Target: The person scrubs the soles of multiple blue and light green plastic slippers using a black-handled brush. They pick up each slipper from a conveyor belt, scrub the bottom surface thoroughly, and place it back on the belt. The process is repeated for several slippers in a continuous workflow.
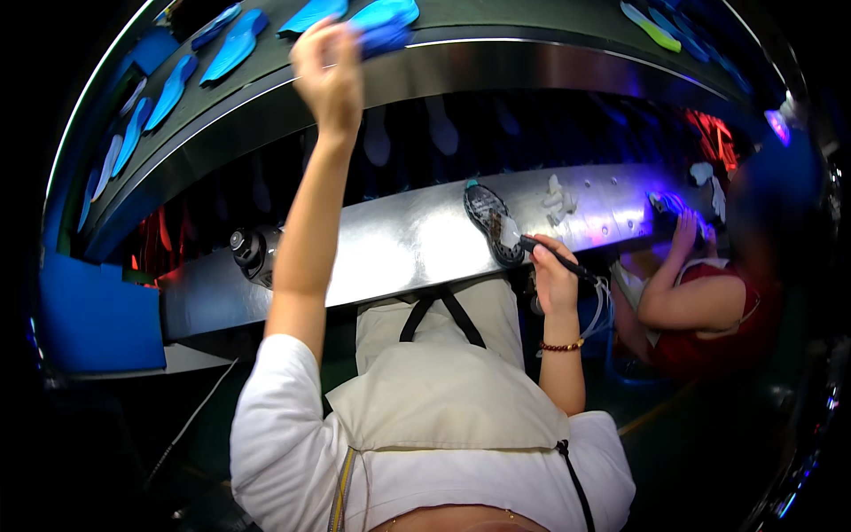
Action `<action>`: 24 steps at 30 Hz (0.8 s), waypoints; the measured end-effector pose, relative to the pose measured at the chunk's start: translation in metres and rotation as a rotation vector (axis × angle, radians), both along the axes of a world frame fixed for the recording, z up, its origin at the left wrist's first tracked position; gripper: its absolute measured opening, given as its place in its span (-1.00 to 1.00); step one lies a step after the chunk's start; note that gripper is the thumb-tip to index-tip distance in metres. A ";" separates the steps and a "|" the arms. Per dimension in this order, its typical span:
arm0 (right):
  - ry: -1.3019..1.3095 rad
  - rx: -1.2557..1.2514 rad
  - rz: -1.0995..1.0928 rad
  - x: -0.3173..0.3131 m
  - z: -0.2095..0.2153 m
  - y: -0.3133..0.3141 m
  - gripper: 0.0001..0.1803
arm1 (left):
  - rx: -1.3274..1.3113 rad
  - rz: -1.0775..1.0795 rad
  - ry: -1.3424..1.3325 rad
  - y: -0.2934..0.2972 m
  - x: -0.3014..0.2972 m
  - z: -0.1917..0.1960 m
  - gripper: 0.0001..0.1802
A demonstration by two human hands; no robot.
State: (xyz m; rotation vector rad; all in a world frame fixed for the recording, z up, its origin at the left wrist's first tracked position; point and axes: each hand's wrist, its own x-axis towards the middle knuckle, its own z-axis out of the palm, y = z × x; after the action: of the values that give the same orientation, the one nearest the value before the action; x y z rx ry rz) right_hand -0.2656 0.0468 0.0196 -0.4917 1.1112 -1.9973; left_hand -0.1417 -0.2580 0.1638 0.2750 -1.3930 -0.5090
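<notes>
Head view: left hand [330, 71] grips blue insole [383, 25], right hand [551, 275] holds brush [541, 248]

Hands [330, 66] on insole [383, 25], brush [545, 253]

Co-worker's face [780, 191] blurred (hands visible)

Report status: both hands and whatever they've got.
Left hand up at the conveyor belt, gripping a blue insole. Right hand holds a brush tool beside a shoe sole on the metal ledge. Nothing obstructing.
</notes>
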 end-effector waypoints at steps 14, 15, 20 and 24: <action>-0.032 0.054 0.020 -0.001 0.021 -0.021 -0.78 | 1.488 -1.540 -0.150 0.129 0.100 -0.153 -0.05; -0.036 0.057 0.031 0.003 0.023 -0.026 -0.78 | 1.527 -1.427 -0.182 0.141 0.093 -0.168 -0.10; 0.114 0.081 0.195 0.016 0.026 -0.055 -0.79 | 1.571 -1.658 0.114 0.167 0.068 -0.153 0.09; 0.284 0.120 0.113 0.013 0.037 -0.082 -0.84 | 1.535 -1.701 0.226 0.180 0.059 -0.153 0.02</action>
State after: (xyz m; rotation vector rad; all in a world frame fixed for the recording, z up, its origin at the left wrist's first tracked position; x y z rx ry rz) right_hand -0.2528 -0.0349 0.0561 -0.7752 1.3357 -1.7877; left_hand -0.0828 -0.0776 0.0109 0.1383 -0.3968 -2.8669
